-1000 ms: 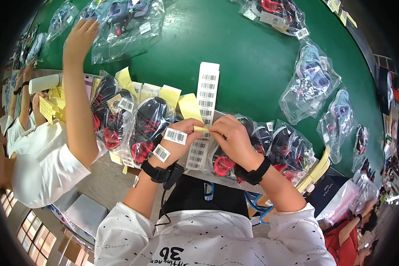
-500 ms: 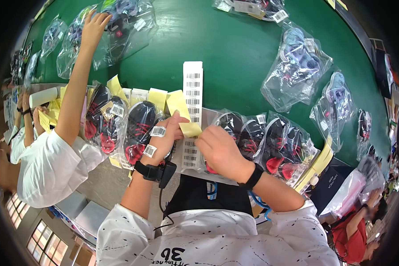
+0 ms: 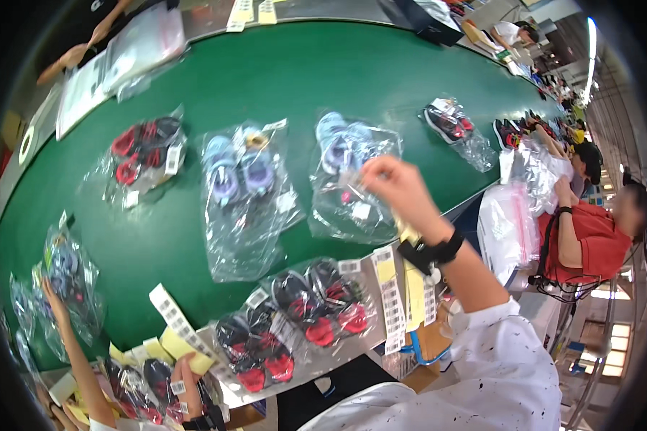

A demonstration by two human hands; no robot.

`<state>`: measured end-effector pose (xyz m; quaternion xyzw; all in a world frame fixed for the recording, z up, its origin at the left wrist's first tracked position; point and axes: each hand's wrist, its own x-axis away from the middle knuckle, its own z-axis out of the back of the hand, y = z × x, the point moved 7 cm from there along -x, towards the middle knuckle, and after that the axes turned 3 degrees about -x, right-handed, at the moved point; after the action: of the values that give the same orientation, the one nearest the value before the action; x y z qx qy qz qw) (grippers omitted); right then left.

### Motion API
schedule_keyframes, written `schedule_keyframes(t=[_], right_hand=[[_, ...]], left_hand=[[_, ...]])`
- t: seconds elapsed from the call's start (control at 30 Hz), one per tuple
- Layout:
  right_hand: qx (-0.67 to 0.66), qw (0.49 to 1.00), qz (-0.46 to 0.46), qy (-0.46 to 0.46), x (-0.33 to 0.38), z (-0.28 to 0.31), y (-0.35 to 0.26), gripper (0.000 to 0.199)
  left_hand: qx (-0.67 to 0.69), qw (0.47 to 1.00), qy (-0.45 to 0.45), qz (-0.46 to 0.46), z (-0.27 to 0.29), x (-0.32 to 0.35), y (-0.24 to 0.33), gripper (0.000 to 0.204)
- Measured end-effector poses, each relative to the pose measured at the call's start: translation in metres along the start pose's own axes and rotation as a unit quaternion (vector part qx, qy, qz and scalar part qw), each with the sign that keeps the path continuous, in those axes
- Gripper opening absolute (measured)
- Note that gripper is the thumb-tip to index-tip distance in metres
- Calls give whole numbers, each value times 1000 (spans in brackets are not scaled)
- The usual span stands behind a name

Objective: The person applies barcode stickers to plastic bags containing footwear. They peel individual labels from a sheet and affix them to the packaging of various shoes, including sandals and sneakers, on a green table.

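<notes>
My right hand [image 3: 404,192] reaches out over the table, its fingers pinched at a clear plastic bag with light blue shoes [image 3: 332,147] inside. Motion blurs the fingertips a little. Low on the left, my left hand [image 3: 187,391], small barcode stickers on its back, has its fingers against a yellow paper slip [image 3: 200,359]. That slip lies over a white strip of barcode labels [image 3: 171,310]. Bagged black and red shoes [image 3: 295,294] lie in a row along the near edge, between my hands. More of them [image 3: 158,373] are beside my left hand, partly covered by it.
Another bag of light blue shoes [image 3: 223,179] and bagged red and black shoes [image 3: 147,151] lie on the green table [image 3: 266,79]. A co-worker's arm [image 3: 79,352] reaches in at left. Label strips [image 3: 389,302] hang at the near edge. A person in red [image 3: 582,244] sits at right.
The view has swung to the right. My right hand has left the label strip and moved out to the bagged light blue shoes. My left hand stays by the yellow slip.
</notes>
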<state>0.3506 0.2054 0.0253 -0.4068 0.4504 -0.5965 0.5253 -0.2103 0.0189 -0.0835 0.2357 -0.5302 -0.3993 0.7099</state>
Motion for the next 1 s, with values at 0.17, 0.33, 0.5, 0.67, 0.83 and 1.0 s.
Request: schedule_keyframes(t=[0.17, 0.33, 0.5, 0.67, 0.83, 1.0], right_hand=[[129, 969, -10, 212, -46, 206, 60, 56], [319, 929, -77, 169, -89, 186, 151, 95], [222, 950, -110, 189, -127, 117, 178, 60], [-187, 969, -73, 142, -126, 75, 168, 71], [-211, 953, -179, 120, -124, 126, 212, 74], [-130, 975, -159, 82, -119, 123, 175, 79]], left_hand=[[52, 998, -30, 21, -28, -21, -3, 49], [15, 998, 42, 34, 1, -34, -44, 56], [3, 990, 130, 59, 8, -37, -48, 47], [-67, 989, 127, 39, -5, -44, -45, 48], [-115, 987, 113, -14, 7, -37, -51, 50], [-84, 989, 103, 65, 11, -30, -39, 56]])
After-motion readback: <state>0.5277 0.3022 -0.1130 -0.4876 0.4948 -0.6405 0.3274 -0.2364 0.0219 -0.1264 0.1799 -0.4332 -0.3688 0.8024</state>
